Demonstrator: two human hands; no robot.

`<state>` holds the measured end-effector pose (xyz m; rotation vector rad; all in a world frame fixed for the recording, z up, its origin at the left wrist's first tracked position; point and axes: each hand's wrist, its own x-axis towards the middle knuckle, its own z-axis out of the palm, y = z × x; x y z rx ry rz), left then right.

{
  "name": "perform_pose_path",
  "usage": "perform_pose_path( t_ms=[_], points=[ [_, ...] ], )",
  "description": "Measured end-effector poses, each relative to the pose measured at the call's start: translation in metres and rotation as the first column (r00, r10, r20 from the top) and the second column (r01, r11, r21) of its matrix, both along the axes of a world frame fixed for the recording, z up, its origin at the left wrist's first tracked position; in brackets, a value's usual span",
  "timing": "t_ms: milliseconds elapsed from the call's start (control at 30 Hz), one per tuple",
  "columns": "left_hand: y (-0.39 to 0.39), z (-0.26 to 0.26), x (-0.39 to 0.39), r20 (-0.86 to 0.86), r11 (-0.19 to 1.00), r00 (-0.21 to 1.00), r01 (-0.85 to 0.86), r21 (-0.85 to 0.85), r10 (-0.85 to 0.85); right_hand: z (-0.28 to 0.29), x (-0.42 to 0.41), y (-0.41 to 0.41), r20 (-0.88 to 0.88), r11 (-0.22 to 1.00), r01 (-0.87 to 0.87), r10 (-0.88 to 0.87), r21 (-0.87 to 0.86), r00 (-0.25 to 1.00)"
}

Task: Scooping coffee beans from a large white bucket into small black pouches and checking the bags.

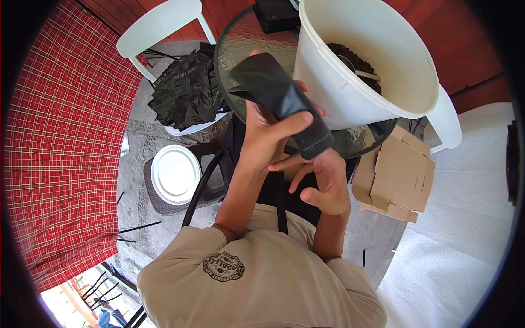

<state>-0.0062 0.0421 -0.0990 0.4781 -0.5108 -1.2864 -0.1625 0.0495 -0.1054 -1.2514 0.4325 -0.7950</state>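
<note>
A black pouch (283, 100) is tilted in front of me over the round glass table (254, 24). My left hand (266, 137) grips it, thumb across the near face and fingers wrapped behind. A row of small pale marks runs along its lower right end. Just below that end is my right hand (328, 182), palm up with its fingers apart and nothing in them. Whether it touches the pouch, I cannot tell. A large white plastic bucket (320, 86) stands right beside the pouch, with dark beans (348, 53) and a scoop (367, 75) inside.
Black plastic bags (186, 90) are heaped on a white chair (164, 28) at left. A white lid (176, 174) lies on a dark woven stool (158, 205). Flattened cardboard boxes (402, 172) sit at right. Dark flat items (277, 16) are stacked behind the bucket.
</note>
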Motion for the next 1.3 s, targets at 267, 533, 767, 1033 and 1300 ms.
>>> perform_pose_path(
  t_ms=[267, 533, 767, 1033, 1300],
  points=[
    [0.002, -0.012, -0.001, -0.228, 0.973, 0.969, 0.041, -0.226, -0.093, -0.009, 0.027, 0.007, 0.146, 0.785, 0.597, -0.579, -0.164, 0.802],
    [0.003, -0.006, -0.018, -0.078, 0.963, 0.993, 0.064, -0.262, -0.088, -0.004, 0.052, 0.014, 0.108, 0.711, 0.695, -0.686, -0.111, 0.719],
    [-0.002, -0.011, -0.019, 0.033, 0.940, 0.996, -0.063, -0.335, 0.078, 0.014, 0.051, 0.016, 0.266, 0.620, 0.782, -0.745, -0.063, 0.612],
    [0.005, -0.003, 0.057, 0.627, 0.766, 0.536, -0.060, -0.640, 0.566, 0.023, -0.010, 0.004, 0.183, 0.518, 0.685, -0.713, -0.512, 0.677],
    [0.010, 0.013, 0.031, 0.877, 0.865, 0.443, 0.349, -0.361, 0.187, 0.023, -0.005, 0.004, -0.001, 0.600, 0.475, -0.621, -0.644, 0.784]
  ],
)
